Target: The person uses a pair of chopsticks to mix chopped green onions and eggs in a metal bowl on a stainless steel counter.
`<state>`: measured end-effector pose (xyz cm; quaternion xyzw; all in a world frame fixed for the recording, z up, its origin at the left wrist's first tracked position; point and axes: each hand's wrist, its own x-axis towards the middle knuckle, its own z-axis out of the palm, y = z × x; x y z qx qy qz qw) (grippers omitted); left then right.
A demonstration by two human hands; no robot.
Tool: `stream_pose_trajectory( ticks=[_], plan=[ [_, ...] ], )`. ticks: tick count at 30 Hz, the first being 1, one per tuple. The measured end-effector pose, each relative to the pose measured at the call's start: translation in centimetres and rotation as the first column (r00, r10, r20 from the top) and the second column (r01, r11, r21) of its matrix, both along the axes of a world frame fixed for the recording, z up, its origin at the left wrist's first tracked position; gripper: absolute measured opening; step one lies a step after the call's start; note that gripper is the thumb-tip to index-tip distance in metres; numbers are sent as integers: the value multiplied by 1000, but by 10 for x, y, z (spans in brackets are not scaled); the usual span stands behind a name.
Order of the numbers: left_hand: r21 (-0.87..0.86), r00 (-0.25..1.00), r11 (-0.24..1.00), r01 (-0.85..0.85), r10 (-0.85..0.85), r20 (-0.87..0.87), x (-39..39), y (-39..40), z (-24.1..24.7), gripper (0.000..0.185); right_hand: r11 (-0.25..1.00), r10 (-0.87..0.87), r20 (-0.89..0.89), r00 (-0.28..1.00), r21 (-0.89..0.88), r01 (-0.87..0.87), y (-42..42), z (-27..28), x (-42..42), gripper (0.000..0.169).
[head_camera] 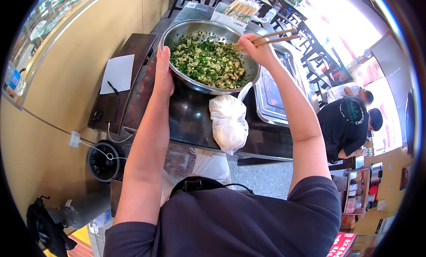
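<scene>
A large stainless steel bowl (213, 89) stands on a dark tabletop, filled with chopped green leaves mixed with pale yellow bits that look like scrambled egg (209, 59). My left hand (164, 70) grips the bowl's left side, thumb at the rim and the other fingers hidden behind the wall. Over the bowl's right side, my right hand (258, 50) holds a pair of long wooden chopsticks (278, 36); their front ends reach into the mixture. A knotted, whitish plastic bag (229, 124) with pale contents lies just below the bowl, near the table's front edge.
Metal trays (271, 97) lie right of the bowl. Behind it is a box (228, 21) with bagged chopsticks. On the left, a dark bench (141, 50) bears paper, a pen and a phone; a black bin (105, 160) stands below. Two people (349, 120) are at the right.
</scene>
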<state>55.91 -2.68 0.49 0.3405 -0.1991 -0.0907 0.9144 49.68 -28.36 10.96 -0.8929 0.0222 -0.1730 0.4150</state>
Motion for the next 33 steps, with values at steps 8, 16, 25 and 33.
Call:
stream_pose_trajectory(
  ticks=[8, 16, 25, 33],
  plan=[
    [44, 996, 997, -60, 58, 63, -5, 2, 6, 64, 980, 116, -21, 993, 162, -111, 33, 3, 6, 26],
    [77, 998, 995, -64, 62, 25, -5, 1, 6, 62, 989, -88, -96, 991, 113, 99, -1, -6, -28, 26],
    [88, 999, 995, -43, 45, -25, -11, 4, 12, 58, 977, 28, 41, 999, 210, -36, 44, 7, -2, 24],
    [73, 999, 996, -52, 50, 18, -9, 3, 12, 57, 998, -65, -177, 982, -7, 64, 7, 15, -61, 25]
  ],
)
